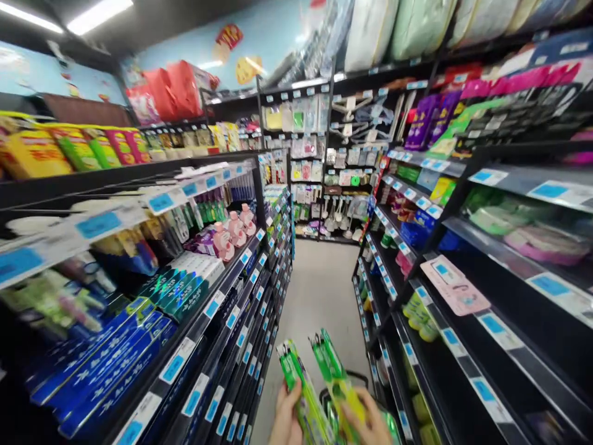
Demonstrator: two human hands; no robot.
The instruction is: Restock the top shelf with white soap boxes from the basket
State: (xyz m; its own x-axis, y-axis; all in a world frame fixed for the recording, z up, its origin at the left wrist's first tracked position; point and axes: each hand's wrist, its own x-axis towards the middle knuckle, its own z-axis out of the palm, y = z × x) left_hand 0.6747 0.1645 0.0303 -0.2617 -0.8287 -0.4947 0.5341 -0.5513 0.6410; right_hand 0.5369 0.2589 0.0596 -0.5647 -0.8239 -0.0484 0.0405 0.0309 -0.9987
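At the bottom of the head view, my left hand (286,415) is closed around long, narrow green toothbrush packs (306,395), thumb on top. Beside it, my right hand (369,421) grips another green and yellow toothbrush pack (330,360), somewhat blurred. Both bundles tilt with their upper ends pointing forward and slightly left, apart at the tops and close together lower down. How many packs each hand has cannot be made out. Below and behind the right hand, a dark curved rim (359,376) shows in part, with something shiny green (391,426) near it.
A shop aisle floor (315,278) runs ahead between shelves. On the left shelf are blue toothpaste boxes (106,371), pink bottles (236,230) and hanging toothbrushes (208,209). To the right, a pink card (455,285) juts from a shelf edge. Hangers (352,108) and ladles (338,213) hang at the back.
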